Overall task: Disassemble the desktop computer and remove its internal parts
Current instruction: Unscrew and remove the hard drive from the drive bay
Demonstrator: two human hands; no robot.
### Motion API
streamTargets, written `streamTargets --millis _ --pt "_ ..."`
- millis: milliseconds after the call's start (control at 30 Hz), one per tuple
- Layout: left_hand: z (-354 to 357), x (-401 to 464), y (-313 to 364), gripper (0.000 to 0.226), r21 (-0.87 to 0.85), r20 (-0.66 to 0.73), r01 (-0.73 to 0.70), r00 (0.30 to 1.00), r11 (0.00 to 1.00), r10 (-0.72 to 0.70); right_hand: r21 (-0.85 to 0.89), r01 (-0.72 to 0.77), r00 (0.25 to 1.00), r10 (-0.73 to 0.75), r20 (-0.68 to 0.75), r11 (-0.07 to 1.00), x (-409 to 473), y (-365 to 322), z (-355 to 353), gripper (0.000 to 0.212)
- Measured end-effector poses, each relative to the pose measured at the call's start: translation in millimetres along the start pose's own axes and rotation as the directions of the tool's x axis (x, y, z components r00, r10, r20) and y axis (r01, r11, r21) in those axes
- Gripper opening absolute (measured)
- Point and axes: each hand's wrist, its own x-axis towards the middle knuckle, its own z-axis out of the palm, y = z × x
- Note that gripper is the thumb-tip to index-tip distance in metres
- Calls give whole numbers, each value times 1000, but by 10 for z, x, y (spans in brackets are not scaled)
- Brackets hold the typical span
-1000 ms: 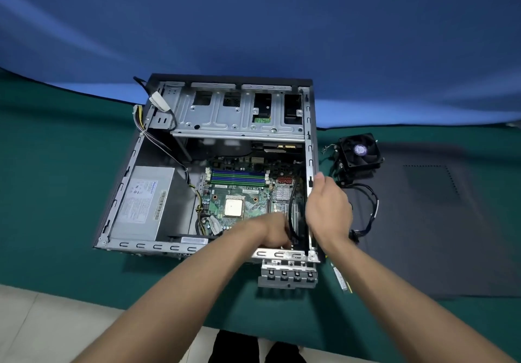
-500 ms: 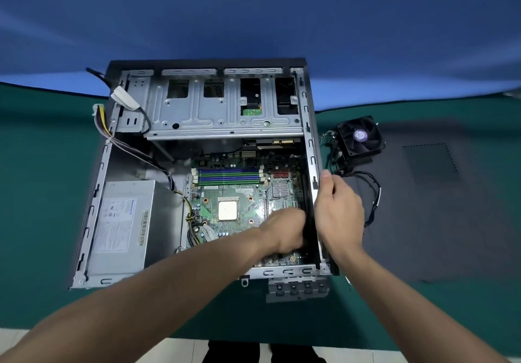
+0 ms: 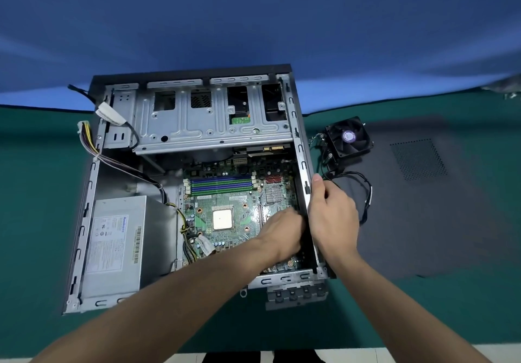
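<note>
- On the green table [image 3: 36,221], the open computer case [image 3: 84,221] lay on its side in the middle, with its black side panel [image 3: 451,221] already taken off and lying flat to the right.
- Inside, on the near left, the power supply [image 3: 112,238] was not yet removed, and its cables [image 3: 186,238] still ran to the motherboard [image 3: 225,202].
- At the far end, the metal drive cage [image 3: 211,126] was also still in place.
- Outside the case, at the far right, the cooler fan [image 3: 348,137] lay on the panel, so the processor [image 3: 222,219] was bare.
- The right hand [image 3: 332,216] gripped the right wall of the case.
- The left hand [image 3: 282,230] reached inside beside that wall; I cannot tell what its fingers held.
- I judge the work was perhaps one third done.
</note>
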Motion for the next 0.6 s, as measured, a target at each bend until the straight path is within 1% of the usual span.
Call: streamTargets --millis 67,133,200,267,333,467,600 --pt "-1 11 -5 19 -34 38 2 999 999 -1 -3 1 1000 -1 -3 1000 -5 -5 -1 45" --pt "-4 14 -5 15 -43 70 5 998 999 -2 -7 0 1000 0 -4 1000 -6 -7 -4 46" --pt "-5 8 0 19 -64 72 23 997 998 -18 -5 1 1000 -1 -3 1000 -6 -5 -4 46" --pt "-5 10 9 17 -77 76 36 997 996 -30 -6 2 1000 -2 -3 1000 -5 -4 -3 46" --pt "-19 27 16 16 -90 68 45 997 995 -39 -12 6 1000 -6 -9 1000 -4 2 4 46" --pt "-40 51 33 22 -105 6 70 998 992 -70 -13 1 1000 -1 -8 1000 11 14 10 46" --pt "-52 33 40 19 -134 2 89 996 987 -89 2 8 1000 -8 -15 1000 -1 10 16 45"
